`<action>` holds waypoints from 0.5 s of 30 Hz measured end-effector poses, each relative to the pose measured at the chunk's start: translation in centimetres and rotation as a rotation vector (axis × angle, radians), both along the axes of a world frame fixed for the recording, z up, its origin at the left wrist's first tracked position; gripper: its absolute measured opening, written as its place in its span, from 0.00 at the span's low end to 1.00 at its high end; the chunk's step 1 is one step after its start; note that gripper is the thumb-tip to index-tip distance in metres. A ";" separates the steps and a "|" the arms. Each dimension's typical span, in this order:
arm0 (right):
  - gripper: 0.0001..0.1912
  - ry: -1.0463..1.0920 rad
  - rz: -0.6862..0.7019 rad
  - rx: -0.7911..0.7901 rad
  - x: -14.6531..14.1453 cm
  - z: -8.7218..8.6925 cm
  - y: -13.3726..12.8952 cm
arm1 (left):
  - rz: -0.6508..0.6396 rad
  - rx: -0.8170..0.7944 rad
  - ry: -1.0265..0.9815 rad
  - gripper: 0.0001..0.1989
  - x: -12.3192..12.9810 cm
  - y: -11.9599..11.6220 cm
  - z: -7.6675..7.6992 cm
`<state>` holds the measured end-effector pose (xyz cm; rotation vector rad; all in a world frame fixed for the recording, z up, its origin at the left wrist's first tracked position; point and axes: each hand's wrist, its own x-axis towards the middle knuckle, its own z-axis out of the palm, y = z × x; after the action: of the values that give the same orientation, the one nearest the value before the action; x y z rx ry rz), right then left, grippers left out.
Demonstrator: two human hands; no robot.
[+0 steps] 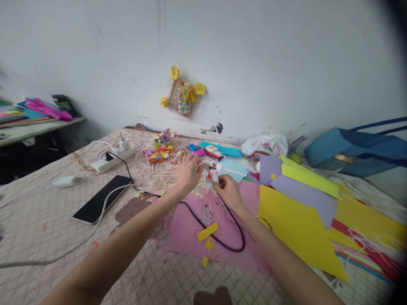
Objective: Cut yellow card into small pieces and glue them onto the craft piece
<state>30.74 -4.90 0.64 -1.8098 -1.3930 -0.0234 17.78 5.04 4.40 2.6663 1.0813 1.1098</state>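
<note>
A white glue gun [213, 170] with a small red light is gripped at its handle by my right hand [229, 190]. A clear glue stick [235, 170] juts from its back, and a black cord [243, 241] loops down from the handle. My left hand [190, 170] is curled close to the nozzle end; whatever its fingertips pinch is hidden. Below both hands lies a pink sheet [187, 228] scattered with tiny paper bits. A yellow paper strip [207, 231] and small yellow squares rest on it.
At left are a power strip [110, 161], a black phone [103, 199], a white charger [66, 181] and a white cable [104, 207]. Paper flowers [162, 153] lie behind my left hand. Coloured sheets [295, 224] and a blue bag [359, 148] fill the right.
</note>
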 end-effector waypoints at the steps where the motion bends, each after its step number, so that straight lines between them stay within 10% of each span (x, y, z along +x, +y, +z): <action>1: 0.08 -0.001 0.002 -0.001 0.0 0.0 0.0 | -0.001 0.001 0.008 0.06 0.0 0.1 0.1; 15: 0.08 -0.054 -0.012 -0.031 0.4 -0.5 0.3 | -0.006 0.017 0.197 0.10 -0.5 -0.2 0.5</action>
<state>31.09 -4.58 0.13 -1.8553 -1.4274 -0.0579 17.28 4.83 4.94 2.8382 1.0958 0.8731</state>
